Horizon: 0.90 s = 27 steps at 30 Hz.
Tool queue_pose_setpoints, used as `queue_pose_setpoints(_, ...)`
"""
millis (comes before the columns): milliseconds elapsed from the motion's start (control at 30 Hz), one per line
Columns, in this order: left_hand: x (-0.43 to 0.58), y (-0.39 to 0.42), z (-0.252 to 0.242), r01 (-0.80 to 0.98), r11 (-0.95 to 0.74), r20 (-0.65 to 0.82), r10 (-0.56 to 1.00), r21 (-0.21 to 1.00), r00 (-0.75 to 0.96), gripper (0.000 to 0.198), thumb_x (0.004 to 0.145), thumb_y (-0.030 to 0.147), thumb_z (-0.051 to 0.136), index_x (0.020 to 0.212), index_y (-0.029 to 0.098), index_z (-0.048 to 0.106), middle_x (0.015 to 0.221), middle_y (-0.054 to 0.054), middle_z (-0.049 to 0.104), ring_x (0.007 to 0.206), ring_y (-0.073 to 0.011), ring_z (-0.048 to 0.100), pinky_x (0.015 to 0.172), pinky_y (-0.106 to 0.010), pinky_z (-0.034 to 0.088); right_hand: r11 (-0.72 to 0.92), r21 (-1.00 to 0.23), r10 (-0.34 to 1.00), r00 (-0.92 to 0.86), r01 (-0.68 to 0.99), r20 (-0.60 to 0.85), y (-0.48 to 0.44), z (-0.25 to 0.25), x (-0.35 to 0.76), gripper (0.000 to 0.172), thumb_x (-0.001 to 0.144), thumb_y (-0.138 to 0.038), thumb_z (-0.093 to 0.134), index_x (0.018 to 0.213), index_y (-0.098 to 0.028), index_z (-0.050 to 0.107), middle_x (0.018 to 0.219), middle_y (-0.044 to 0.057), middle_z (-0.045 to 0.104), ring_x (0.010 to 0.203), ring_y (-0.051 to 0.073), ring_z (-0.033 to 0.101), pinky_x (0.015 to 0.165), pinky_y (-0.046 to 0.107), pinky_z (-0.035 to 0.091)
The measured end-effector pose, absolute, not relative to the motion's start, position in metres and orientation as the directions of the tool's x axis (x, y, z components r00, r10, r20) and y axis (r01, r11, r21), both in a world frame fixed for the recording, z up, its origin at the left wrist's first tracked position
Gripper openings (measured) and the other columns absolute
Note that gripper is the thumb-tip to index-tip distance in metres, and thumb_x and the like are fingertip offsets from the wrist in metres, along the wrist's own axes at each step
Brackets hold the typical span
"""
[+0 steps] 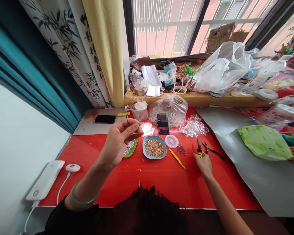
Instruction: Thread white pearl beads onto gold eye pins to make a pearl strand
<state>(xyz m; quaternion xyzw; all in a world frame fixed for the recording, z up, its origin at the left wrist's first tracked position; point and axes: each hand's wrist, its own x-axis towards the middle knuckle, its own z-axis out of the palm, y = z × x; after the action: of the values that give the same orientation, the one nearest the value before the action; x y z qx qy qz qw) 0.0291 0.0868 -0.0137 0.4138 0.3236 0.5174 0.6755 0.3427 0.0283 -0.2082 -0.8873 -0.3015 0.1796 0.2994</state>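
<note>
My left hand (122, 138) is raised over the left part of the table, thumb and fingertips pinched together. Whatever sits in that pinch is too small to make out. Below it, a green tray (134, 150) of white beads is partly covered by the hand. Beside that tray stands a blue dish (164, 153) full of gold-coloured beads. At the right, my right hand (204, 164) is closed around the yellow handles of pliers (199, 149), whose dark jaws point away from me. Close by lie black-handled pliers (215, 151). Yellow tweezers (177, 159) rest between the dish and my right hand.
A round clear lid (171, 141), a phone (163, 124) and small clear bags (194, 126) lie behind the dish. Another phone (105, 119) is at the back left. A power bank (46, 179) sits at the left edge. Grey sheeting (235, 153) covers the right side.
</note>
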Motion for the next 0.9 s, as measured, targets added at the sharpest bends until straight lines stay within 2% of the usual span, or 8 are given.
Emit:
queue_pose_setpoints(167, 0.028, 0.097, -0.01, -0.525, 0.039, 0.051, 0.986, 0.85, 0.156, 0.006, 0.07, 0.019, 0.071, 0.071, 0.015, 0.068, 0.057, 0.003, 0.061, 0.055, -0.0063, 0.058, 0.054, -0.014, 0.053, -0.679, -0.612, 0.579, 0.808, 0.406, -0.107, 0.047, -0.198, 0.339, 0.038, 0.087, -0.03, 0.057, 0.121, -0.017, 0.05, 0.129, 0.01, 0.048, 0.113, 0.026, 0.05, 0.092, 0.05, 0.042)
queue_pose_setpoints(267, 0.028, 0.101, -0.005, -0.558, -0.01, 0.088, 0.99, 0.83, 0.114, 0.005, 0.071, 0.019, 0.07, 0.072, 0.015, 0.068, 0.057, 0.003, 0.06, 0.052, -0.0051, 0.056, 0.049, -0.012, 0.05, -0.577, -0.708, 0.668, 0.734, 0.407, -0.122, 0.052, -0.174, 0.318, 0.039, 0.088, -0.03, 0.055, 0.124, -0.019, 0.048, 0.134, 0.009, 0.043, 0.117, 0.027, 0.047, 0.095, 0.052, 0.039)
queue_pose_setpoints(333, 0.029, 0.102, -0.003, -0.579, -0.031, 0.101, 0.991, 0.815, 0.09, 0.004, 0.072, 0.018, 0.069, 0.072, 0.015, 0.067, 0.057, 0.003, 0.058, 0.05, -0.0046, 0.055, 0.047, -0.012, 0.048, -0.459, -0.802, 0.786, 0.596, 0.382, -0.166, 0.051, -0.155, 0.288, 0.037, 0.089, -0.032, 0.052, 0.124, -0.019, 0.048, 0.132, 0.009, 0.045, 0.113, 0.025, 0.05, 0.093, 0.049, 0.041)
queue_pose_setpoints(433, 0.034, 0.105, 0.0, -0.614, -0.055, 0.106, 0.993, 0.787, 0.047, 0.003, 0.073, 0.016, 0.068, 0.07, 0.015, 0.067, 0.056, 0.003, 0.056, 0.047, -0.0042, 0.053, 0.044, -0.012, 0.045, -0.294, -0.924, 0.949, 0.186, 0.246, -0.253, 0.04, -0.128, 0.228, 0.031, 0.09, -0.036, 0.049, 0.114, -0.018, 0.057, 0.115, 0.008, 0.06, 0.096, 0.019, 0.06, 0.082, 0.038, 0.048)
queue_pose_setpoints(500, 0.038, 0.108, 0.002, -0.637, -0.086, 0.121, 0.993, 0.766, 0.012, 0.004, 0.075, 0.015, 0.066, 0.07, 0.015, 0.066, 0.055, 0.004, 0.055, 0.046, -0.0038, 0.051, 0.042, -0.012, 0.042, -0.262, -0.96, 0.954, -0.122, 0.104, -0.273, 0.032, -0.117, 0.191, 0.035, 0.086, -0.044, 0.05, 0.112, -0.022, 0.06, 0.103, 0.007, 0.066, 0.076, 0.015, 0.063, 0.064, 0.03, 0.051)
queue_pose_setpoints(567, 0.04, 0.111, 0.004, -0.658, -0.119, 0.139, 0.99, 0.743, -0.022, 0.007, 0.076, 0.013, 0.064, 0.07, 0.014, 0.066, 0.055, 0.004, 0.053, 0.043, -0.0031, 0.048, 0.04, -0.012, 0.039, -0.279, -0.96, 0.913, -0.317, -0.022, -0.257, 0.025, -0.111, 0.168, 0.041, 0.079, -0.05, 0.058, 0.107, -0.021, 0.063, 0.09, 0.006, 0.069, 0.063, 0.012, 0.06, 0.054, 0.026, 0.047)
queue_pose_setpoints(700, 0.032, 0.117, 0.012, -0.67, -0.165, 0.137, 0.986, 0.724, -0.095, 0.018, 0.08, 0.008, 0.06, 0.064, 0.015, 0.064, 0.055, 0.005, 0.053, 0.037, -0.0006, 0.038, 0.034, -0.011, 0.03, -0.346, -0.922, 0.855, -0.464, -0.176, -0.233, 0.02, -0.106, 0.161, 0.033, 0.071, -0.047, 0.067, 0.084, -0.016, 0.067, 0.063, 0.0, 0.063, 0.05, 0.006, 0.049, 0.05, 0.021, 0.039)
queue_pose_setpoints(900, 0.009, 0.127, 0.029, -0.7, -0.148, 0.121, 0.989, 0.699, -0.089, 0.036, 0.09, 0.005, 0.045, 0.059, 0.017, 0.06, 0.052, 0.006, 0.048, 0.032, -0.001, 0.027, 0.028, -0.01, 0.024, -0.385, -0.881, 0.841, -0.496, -0.273, -0.214, 0.011, -0.078, 0.176, 0.023, 0.076, -0.039, 0.066, 0.079, -0.016, 0.064, 0.053, -0.005, 0.055, 0.045, 0.004, 0.044, 0.043, 0.018, 0.031)
